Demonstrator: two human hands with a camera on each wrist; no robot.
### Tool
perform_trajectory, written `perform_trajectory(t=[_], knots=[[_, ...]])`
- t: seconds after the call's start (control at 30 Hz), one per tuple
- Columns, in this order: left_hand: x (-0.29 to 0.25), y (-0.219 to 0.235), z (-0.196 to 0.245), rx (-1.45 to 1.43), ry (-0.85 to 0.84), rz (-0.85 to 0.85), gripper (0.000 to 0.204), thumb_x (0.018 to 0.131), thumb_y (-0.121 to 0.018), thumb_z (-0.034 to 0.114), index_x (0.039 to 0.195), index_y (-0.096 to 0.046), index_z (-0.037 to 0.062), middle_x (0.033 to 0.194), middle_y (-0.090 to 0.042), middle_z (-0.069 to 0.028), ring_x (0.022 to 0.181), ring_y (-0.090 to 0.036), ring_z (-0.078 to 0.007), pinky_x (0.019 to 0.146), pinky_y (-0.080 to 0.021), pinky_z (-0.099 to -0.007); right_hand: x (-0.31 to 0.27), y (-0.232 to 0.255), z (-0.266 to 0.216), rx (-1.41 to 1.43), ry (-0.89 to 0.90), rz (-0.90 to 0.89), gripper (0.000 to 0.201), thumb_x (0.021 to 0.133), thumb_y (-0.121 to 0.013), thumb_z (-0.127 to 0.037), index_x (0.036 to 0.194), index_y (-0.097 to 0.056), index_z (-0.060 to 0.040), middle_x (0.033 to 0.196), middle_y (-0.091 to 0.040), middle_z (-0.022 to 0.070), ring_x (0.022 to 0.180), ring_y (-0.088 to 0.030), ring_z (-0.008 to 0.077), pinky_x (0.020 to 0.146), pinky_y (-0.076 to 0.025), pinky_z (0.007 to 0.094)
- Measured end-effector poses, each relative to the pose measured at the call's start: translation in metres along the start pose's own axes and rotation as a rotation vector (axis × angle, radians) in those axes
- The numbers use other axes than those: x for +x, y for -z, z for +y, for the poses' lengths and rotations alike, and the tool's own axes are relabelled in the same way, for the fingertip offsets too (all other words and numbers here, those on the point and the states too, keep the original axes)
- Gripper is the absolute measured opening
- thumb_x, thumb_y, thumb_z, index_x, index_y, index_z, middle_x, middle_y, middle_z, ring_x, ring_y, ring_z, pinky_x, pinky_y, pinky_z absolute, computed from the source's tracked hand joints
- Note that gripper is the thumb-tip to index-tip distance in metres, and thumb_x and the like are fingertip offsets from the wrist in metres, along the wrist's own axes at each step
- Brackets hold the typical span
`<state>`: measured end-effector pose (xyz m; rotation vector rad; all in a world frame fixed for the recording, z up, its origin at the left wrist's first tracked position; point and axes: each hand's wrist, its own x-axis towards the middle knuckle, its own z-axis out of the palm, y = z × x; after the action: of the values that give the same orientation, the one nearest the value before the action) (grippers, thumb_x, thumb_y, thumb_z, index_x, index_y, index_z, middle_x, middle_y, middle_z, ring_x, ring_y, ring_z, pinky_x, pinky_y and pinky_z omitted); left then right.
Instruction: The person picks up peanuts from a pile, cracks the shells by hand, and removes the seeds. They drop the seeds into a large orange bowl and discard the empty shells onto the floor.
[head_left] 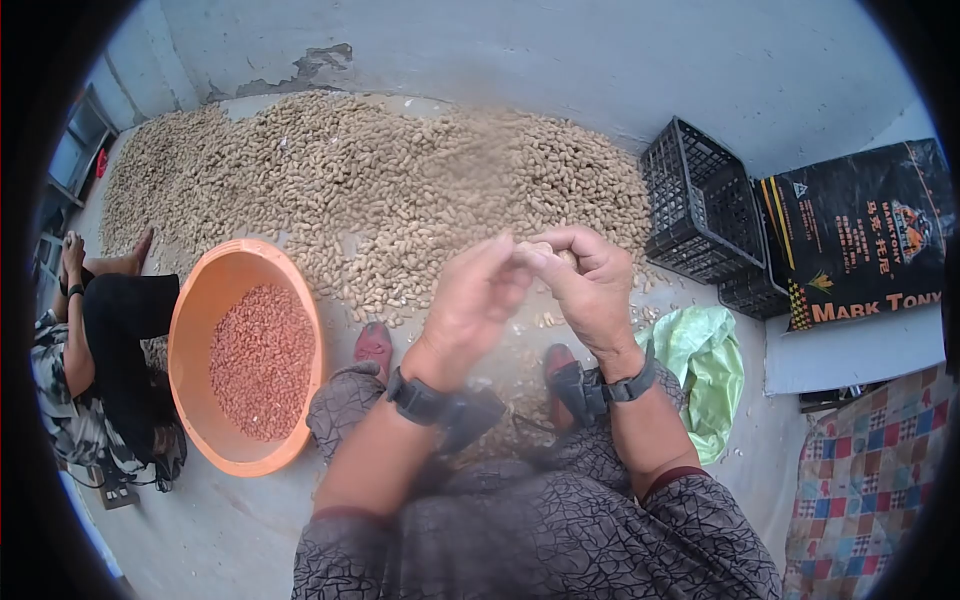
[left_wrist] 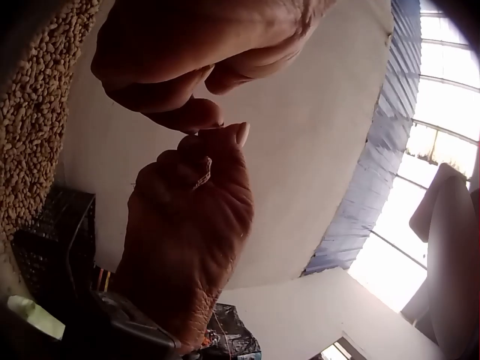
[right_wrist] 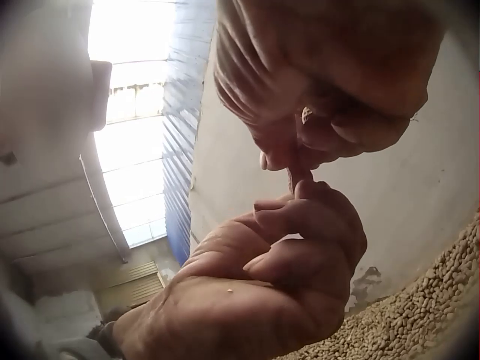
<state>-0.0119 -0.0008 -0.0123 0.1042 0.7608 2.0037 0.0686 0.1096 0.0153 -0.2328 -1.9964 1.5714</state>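
My two hands meet at the fingertips in front of the peanut pile. Thumb and finger of my right hand (head_left: 597, 290) pinch a peanut (right_wrist: 292, 180). The fingertips of my left hand (head_left: 470, 305) pinch its other end, and the fingers of both hands cover most of it. A second peanut (left_wrist: 202, 174) is tucked within the curled fingers of my right hand. In the right wrist view the left hand (right_wrist: 292, 262) is below and the right hand (right_wrist: 337, 67) above. The left hand is blurred in the head view.
Unshelled peanuts (head_left: 370, 190) lie heaped along the wall. An orange basin (head_left: 310, 375) with reddish kernels stands at left, near a seated person (head_left: 85, 370). At right are black crates (head_left: 690, 230), a black printed sack (head_left: 860, 240), a green bag (head_left: 710, 370) and a checked cloth (head_left: 865, 480).
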Motion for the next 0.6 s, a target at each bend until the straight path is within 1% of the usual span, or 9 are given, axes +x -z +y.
perform_trajectory(t=[0.13, 0.2, 0.3, 0.33, 0.37, 0.4, 0.43, 0.47, 0.6], knots=[[0.003, 0.001, 0.004, 0.140, -0.035, -0.039, 0.020, 0.091, -0.051, 0.023, 0.088, -0.061, 0.0061, 0.082, -0.059, -0.0009, 0.066, -0.048, -0.0044, 0.053, -0.036, -0.0172, 0.003, 0.005, -0.006, 0.105, -0.058, -0.042, 0.004, 0.078, -0.064, 0.000, 0.081, -0.063, 0.0020, 0.074, -0.061, 0.0046, 0.067, -0.058, 0.0088, 0.058, -0.047, 0.0219], [0.004, 0.004, 0.002, 0.267, -0.061, -0.142, 0.020, 0.091, -0.050, 0.023, 0.087, -0.060, 0.0058, 0.081, -0.059, -0.0009, 0.066, -0.048, -0.0042, 0.054, -0.036, -0.0173, 0.003, 0.008, -0.006, 0.123, -0.074, -0.070, 0.004, 0.078, -0.064, -0.001, 0.080, -0.064, 0.0023, 0.074, -0.061, 0.0048, 0.066, -0.059, 0.0094, 0.056, -0.047, 0.0221], [-0.001, -0.003, 0.004, 0.235, -0.071, -0.211, 0.021, 0.091, -0.049, 0.022, 0.086, -0.060, 0.0050, 0.080, -0.058, -0.0012, 0.066, -0.047, -0.0044, 0.055, -0.036, -0.0177, 0.004, 0.012, -0.007, 0.060, -0.066, -0.065, 0.007, 0.077, -0.065, -0.001, 0.082, -0.062, 0.0036, 0.074, -0.061, 0.0058, 0.066, -0.059, 0.0098, 0.055, -0.047, 0.0217], [-0.002, -0.004, 0.004, 0.236, -0.069, -0.211, 0.021, 0.091, -0.049, 0.022, 0.086, -0.060, 0.0050, 0.080, -0.058, -0.0012, 0.066, -0.047, -0.0044, 0.055, -0.036, -0.0177, 0.005, 0.014, -0.013, 0.126, -0.186, -0.079, 0.008, 0.077, -0.065, -0.002, 0.083, -0.062, 0.0035, 0.074, -0.061, 0.0059, 0.066, -0.059, 0.0096, 0.055, -0.047, 0.0212], [-0.002, -0.005, 0.004, 0.200, -0.067, -0.251, 0.019, 0.091, -0.049, 0.019, 0.092, -0.058, 0.0017, 0.082, -0.058, -0.0029, 0.064, -0.047, -0.0050, 0.052, -0.036, -0.0163, 0.006, 0.015, -0.016, 0.192, -0.305, -0.093, 0.010, 0.078, -0.065, -0.003, 0.084, -0.061, 0.0034, 0.074, -0.061, 0.0059, 0.066, -0.058, 0.0094, 0.055, -0.046, 0.0206], [-0.003, -0.006, 0.005, 0.165, -0.063, -0.290, 0.019, 0.091, -0.049, 0.015, 0.098, -0.057, -0.0017, 0.083, -0.057, -0.0045, 0.062, -0.048, -0.0055, 0.050, -0.036, -0.0148, 0.006, 0.017, -0.018, 0.193, -0.305, -0.089, 0.010, 0.078, -0.065, -0.003, 0.084, -0.061, 0.0034, 0.074, -0.061, 0.0059, 0.066, -0.058, 0.0094, 0.055, -0.046, 0.0206], [-0.005, -0.009, 0.005, 0.166, -0.061, -0.292, 0.019, 0.091, -0.049, 0.015, 0.098, -0.057, -0.0017, 0.083, -0.057, -0.0045, 0.062, -0.048, -0.0055, 0.050, -0.036, -0.0148, 0.007, 0.019, -0.019, 0.257, -0.365, -0.152, 0.012, 0.078, -0.065, -0.006, 0.085, -0.061, 0.0026, 0.074, -0.061, 0.0054, 0.066, -0.058, 0.0090, 0.054, -0.045, 0.0199], [-0.007, -0.014, 0.005, 0.174, -0.065, -0.279, 0.022, 0.091, -0.049, 0.015, 0.101, -0.057, -0.0030, 0.083, -0.058, -0.0040, 0.063, -0.047, -0.0054, 0.052, -0.036, -0.0150, 0.007, 0.021, -0.019, 0.321, -0.425, -0.216, 0.013, 0.079, -0.065, -0.009, 0.087, -0.061, 0.0018, 0.074, -0.061, 0.0049, 0.065, -0.057, 0.0087, 0.054, -0.045, 0.0191], [-0.011, -0.019, 0.003, 0.194, -0.089, -0.236, 0.028, 0.091, -0.048, 0.014, 0.109, -0.056, -0.0063, 0.084, -0.058, -0.0018, 0.064, -0.046, -0.0045, 0.055, -0.037, -0.0151, 0.007, 0.023, -0.021, 0.319, -0.481, -0.284, 0.018, 0.080, -0.065, -0.014, 0.090, -0.062, 0.0005, 0.074, -0.061, 0.0030, 0.064, -0.055, 0.0064, 0.053, -0.041, 0.0173]])
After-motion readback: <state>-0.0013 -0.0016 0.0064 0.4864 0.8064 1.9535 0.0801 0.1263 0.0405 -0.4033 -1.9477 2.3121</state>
